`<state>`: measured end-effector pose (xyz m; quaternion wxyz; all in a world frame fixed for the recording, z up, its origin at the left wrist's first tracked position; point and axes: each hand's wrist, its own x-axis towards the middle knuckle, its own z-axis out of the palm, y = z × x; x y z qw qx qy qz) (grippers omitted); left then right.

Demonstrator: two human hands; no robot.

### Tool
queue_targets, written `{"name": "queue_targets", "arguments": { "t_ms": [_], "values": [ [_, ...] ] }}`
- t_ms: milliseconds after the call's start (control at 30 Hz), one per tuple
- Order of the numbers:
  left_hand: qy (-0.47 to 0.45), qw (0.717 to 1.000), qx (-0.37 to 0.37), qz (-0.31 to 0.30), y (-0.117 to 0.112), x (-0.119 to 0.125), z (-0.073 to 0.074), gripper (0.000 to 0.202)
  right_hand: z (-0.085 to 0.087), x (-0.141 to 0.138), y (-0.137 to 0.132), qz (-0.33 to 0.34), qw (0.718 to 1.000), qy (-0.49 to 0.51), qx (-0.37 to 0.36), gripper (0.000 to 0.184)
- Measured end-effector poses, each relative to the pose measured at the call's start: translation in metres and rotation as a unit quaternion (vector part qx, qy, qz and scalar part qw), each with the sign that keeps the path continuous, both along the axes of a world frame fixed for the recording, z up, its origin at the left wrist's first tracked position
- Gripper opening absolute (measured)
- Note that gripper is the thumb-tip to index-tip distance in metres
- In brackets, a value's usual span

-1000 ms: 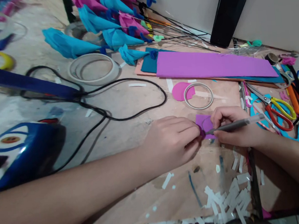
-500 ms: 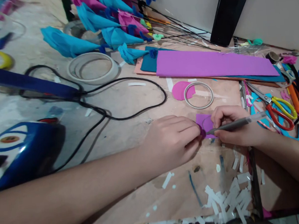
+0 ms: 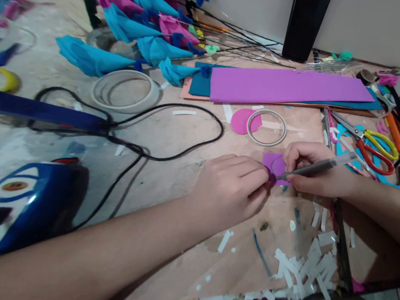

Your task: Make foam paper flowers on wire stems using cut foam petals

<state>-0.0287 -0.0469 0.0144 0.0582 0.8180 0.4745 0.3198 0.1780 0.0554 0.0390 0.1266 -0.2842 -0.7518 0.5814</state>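
Observation:
A small purple foam piece (image 3: 274,163) lies on the worktop between my hands. My left hand (image 3: 229,189) is closed, its fingertips pinching a small dark purple bit at the piece's left edge. My right hand (image 3: 319,172) is closed round a grey pen (image 3: 315,167), whose tip touches the purple piece beside my left fingertips. A pen-drawn curve shows on the piece.
Just beyond my hands lie a tape ring (image 3: 266,127) and a pink foam disc (image 3: 241,121). Long purple foam sheets (image 3: 285,86) lie behind them. Scissors (image 3: 369,147) are at the right. A black cable (image 3: 170,129) crosses the left. White paper scraps (image 3: 301,265) litter the near edge.

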Motion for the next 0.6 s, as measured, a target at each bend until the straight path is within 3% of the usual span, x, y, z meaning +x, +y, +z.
{"name": "queue_targets", "arguments": {
  "t_ms": [200, 300, 467, 600],
  "values": [
    [0.004, 1.000, -0.003, -0.002, 0.000, 0.000, -0.001, 0.011, 0.000, 0.002, 0.002, 0.044, 0.998, 0.046, -0.008, 0.017],
    [-0.007, 1.000, -0.013, 0.010, 0.000, 0.001, 0.001, 0.010, -0.005, 0.006, 0.003, -0.034, 0.992, 0.119, -0.019, 0.017],
    [-0.026, 0.998, -0.030, 0.041, 0.002, 0.003, 0.005, 0.021, -0.012, 0.009, 0.003, -0.238, 0.955, 0.170, 0.036, 0.016],
    [0.019, 0.998, -0.055, 0.031, 0.003, 0.003, 0.002, 0.045, -0.012, 0.007, 0.002, -0.285, 0.940, 0.188, 0.003, 0.014]
  ]
}}
